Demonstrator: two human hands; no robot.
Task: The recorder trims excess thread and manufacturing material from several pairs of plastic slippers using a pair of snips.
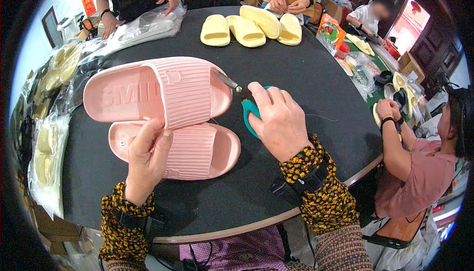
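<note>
A pink slide slipper (187,88) with a ribbed strap is held tilted up over a second pink slipper (224,155) that rests on the black table. My left hand (148,152) pinches the near edge of the upper slipper's strap between thumb and fingers. In my right hand (279,120) are scissors with teal handles (250,118). Their metal blades point left and reach into the toe opening of the upper slipper, beside the strap's edge; the blade tips are partly hidden there.
Several yellow slippers (247,31) lie at the table's far edge. Bagged slippers (47,152) line the left side. Co-workers stand across the table, and one in a pink shirt (417,177) sits at the right. A green table (377,96) at the right holds slippers and bags.
</note>
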